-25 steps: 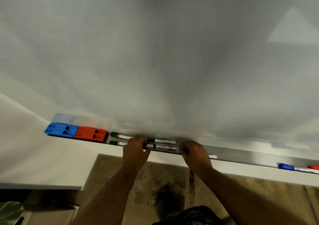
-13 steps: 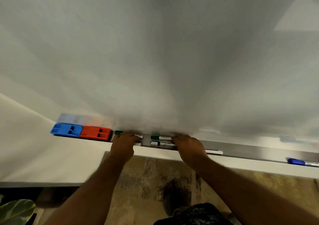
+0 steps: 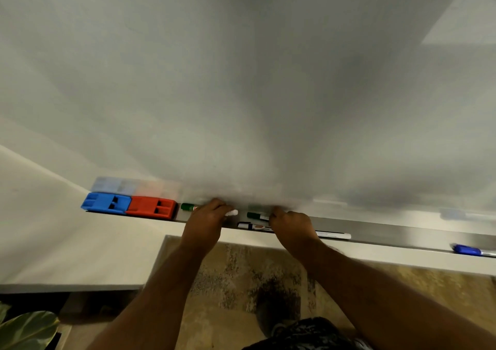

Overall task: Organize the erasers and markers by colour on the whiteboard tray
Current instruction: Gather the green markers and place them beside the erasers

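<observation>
A metal whiteboard tray runs left to right below the board. At its left end a blue eraser sits beside a red eraser. My left hand curls over a green-capped marker just right of the red eraser; the marker's white end shows past my fingers. My right hand grips a second green-capped marker. A dark-capped marker lies in front of it, its far end showing right of my hand. A blue marker lies far right.
The whiteboard fills the upper view and reflects the erasers. A white ledge lies at left below the tray. Patterned floor shows beneath my arms, and a plant leaf sits at the bottom left.
My left hand slid left along the tray with a green marker toward the red eraser. My right hand stayed on the other markers. The camera shifted, hiding the red marker at far right.
</observation>
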### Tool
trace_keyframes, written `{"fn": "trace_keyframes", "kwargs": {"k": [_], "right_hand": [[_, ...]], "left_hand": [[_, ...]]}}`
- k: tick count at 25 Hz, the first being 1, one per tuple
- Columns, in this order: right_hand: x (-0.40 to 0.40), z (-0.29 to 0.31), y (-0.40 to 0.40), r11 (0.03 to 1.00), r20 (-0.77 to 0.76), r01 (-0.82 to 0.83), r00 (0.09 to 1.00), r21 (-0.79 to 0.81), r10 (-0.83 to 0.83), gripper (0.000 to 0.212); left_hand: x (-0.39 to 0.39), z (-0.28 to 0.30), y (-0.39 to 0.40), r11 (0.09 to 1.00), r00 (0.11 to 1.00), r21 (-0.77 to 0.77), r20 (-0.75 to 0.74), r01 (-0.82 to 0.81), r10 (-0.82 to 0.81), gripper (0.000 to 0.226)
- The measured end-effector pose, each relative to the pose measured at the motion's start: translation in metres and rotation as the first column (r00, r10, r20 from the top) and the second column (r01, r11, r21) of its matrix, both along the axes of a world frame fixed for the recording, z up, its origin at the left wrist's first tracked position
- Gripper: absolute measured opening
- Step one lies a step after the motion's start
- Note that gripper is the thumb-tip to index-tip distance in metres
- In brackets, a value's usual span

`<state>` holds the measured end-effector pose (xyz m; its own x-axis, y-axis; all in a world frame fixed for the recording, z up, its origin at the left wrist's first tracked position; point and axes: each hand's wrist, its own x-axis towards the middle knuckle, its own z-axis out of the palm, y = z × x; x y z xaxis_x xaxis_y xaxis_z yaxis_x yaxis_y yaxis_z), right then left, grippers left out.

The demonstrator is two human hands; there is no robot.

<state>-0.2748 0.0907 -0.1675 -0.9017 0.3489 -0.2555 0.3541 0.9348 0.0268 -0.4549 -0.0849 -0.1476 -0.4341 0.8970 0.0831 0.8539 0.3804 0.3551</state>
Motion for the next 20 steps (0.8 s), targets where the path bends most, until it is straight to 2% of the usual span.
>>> {"fn": "trace_keyframes", "kwargs": {"k": [5, 7, 9, 10, 12, 15, 17, 20], "right_hand": [[0.011, 0.003, 0.012, 0.998, 0.005, 0.045, 0.999, 0.034, -0.045, 0.022], [0.018, 0.001, 0.016, 0.997, -0.046, 0.074, 0.996, 0.009, -0.074, 0.022], [0.031, -0.001, 0.018, 0.99, -0.16, 0.135, 0.977, -0.049, -0.141, 0.024], [0.04, -0.002, 0.017, 0.977, -0.238, 0.18, 0.95, -0.116, -0.203, 0.024], [0.063, -0.003, 0.017, 0.894, -0.367, 0.275, 0.838, -0.355, -0.404, 0.021], [0.098, -0.004, 0.019, 0.691, -0.388, 0.317, 0.643, -0.65, -0.66, 0.02], [0.116, -0.003, 0.021, 0.639, -0.399, 0.315, 0.57, -0.702, -0.718, 0.019], [0.131, 0.001, 0.027, 0.647, -0.405, 0.343, 0.56, -0.681, -0.723, 0.02]], "left_hand": [[0.016, -0.001, 0.011, 1.0, 0.995, 0.023, 0.094, -0.018, 0.016, 0.02], [0.023, -0.001, 0.017, 1.0, 0.996, 0.019, 0.088, 0.006, -0.008, 0.016], [0.028, -0.003, 0.023, 0.999, 0.997, 0.024, 0.063, 0.039, -0.041, 0.014], [0.03, -0.005, 0.025, 0.998, 0.997, 0.032, 0.057, 0.055, -0.056, 0.014], [0.035, -0.008, 0.033, 0.997, 0.995, 0.038, 0.072, 0.064, -0.067, 0.015], [0.047, -0.012, 0.048, 0.995, 0.991, 0.038, 0.103, 0.088, -0.091, 0.016], [0.06, -0.016, 0.06, 0.992, 0.986, 0.037, 0.108, 0.124, -0.127, 0.019], [0.083, -0.021, 0.083, 0.986, 0.974, -0.02, 0.156, 0.167, -0.161, 0.03]]}}
